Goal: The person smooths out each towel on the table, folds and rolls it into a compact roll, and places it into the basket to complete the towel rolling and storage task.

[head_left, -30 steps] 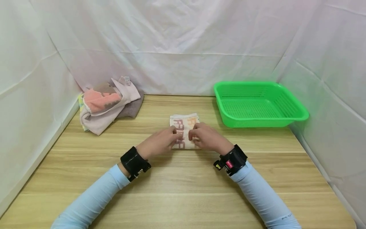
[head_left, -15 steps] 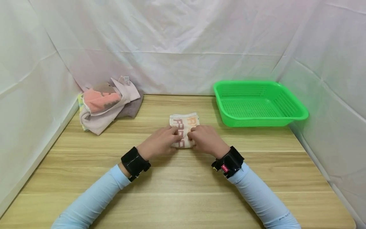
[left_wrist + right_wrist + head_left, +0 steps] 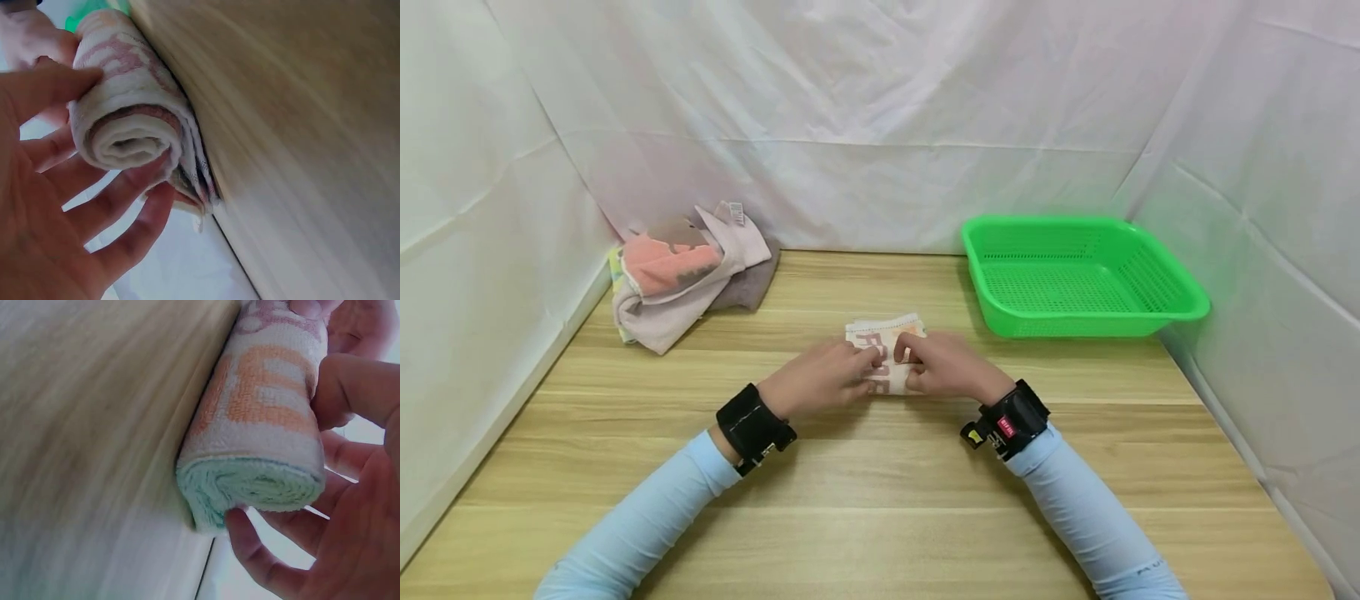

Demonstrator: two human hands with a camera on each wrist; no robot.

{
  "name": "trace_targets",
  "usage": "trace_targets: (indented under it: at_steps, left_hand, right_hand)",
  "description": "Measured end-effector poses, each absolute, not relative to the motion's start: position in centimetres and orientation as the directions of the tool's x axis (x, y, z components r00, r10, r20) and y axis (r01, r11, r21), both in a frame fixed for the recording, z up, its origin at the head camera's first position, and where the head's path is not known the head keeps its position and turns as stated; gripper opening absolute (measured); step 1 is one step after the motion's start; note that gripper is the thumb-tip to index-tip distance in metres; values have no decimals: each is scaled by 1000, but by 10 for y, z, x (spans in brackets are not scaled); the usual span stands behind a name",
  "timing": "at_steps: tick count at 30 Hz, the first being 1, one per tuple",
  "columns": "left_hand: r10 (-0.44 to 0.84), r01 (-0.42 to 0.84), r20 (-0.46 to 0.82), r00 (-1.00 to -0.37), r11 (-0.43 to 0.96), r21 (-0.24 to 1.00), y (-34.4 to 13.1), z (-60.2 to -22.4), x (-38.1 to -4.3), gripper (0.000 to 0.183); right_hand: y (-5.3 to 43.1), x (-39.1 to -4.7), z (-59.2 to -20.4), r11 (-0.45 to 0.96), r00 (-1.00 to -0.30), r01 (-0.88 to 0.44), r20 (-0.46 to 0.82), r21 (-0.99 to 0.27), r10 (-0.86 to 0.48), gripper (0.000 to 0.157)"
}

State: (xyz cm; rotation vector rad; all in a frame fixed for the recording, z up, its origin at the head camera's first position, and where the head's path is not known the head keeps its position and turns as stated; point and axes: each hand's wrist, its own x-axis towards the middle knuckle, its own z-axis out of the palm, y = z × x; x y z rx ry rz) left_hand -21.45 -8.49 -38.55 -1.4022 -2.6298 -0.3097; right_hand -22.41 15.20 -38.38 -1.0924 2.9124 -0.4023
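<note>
A small white towel (image 3: 891, 385) with maroon and orange print lies on the table between both hands, partly rolled up. Its far edge still lies flat. My left hand (image 3: 816, 377) grips the left end; in the left wrist view the thumb presses the top of the roll (image 3: 128, 78) and fingers curl against its spiral end. At the right end my right hand (image 3: 953, 367) holds the towel with a bent thumb and forefinger. In the right wrist view a fingertip touches the pale green end of the roll (image 3: 256, 403).
A green perforated basket (image 3: 1090, 321) stands at the back right of the wooden table (image 3: 880, 533). Several crumpled towels (image 3: 670, 267), pink, grey and yellow, lie heaped at the back left. White cloth walls (image 3: 865, 192) close off the back and both sides.
The towel's far edge has come nearer to me and less of its flat part shows. My right hand dipped, curled tighter, then rose again. My left hand stays nearly in place.
</note>
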Motion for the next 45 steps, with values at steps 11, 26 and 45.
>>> trace_targets:
  at_steps: [11, 26, 45]
  left_hand:
    - [777, 793, 163, -608, 591, 144, -86, -386, -216, 33]
    - [786, 810, 246, -567, 586, -10, -86, -382, -213, 41]
    - [797, 835, 295, -528, 550, 8, -87, -383, -215, 20]
  right_hand:
    - [151, -214, -369, 718, -711, -696, 165, -28, -683, 20]
    - [154, -226, -383, 709, -752, -642, 55, -292, -657, 17]
    - [148, -213, -370, 725, -723, -687, 150, -48, -675, 44]
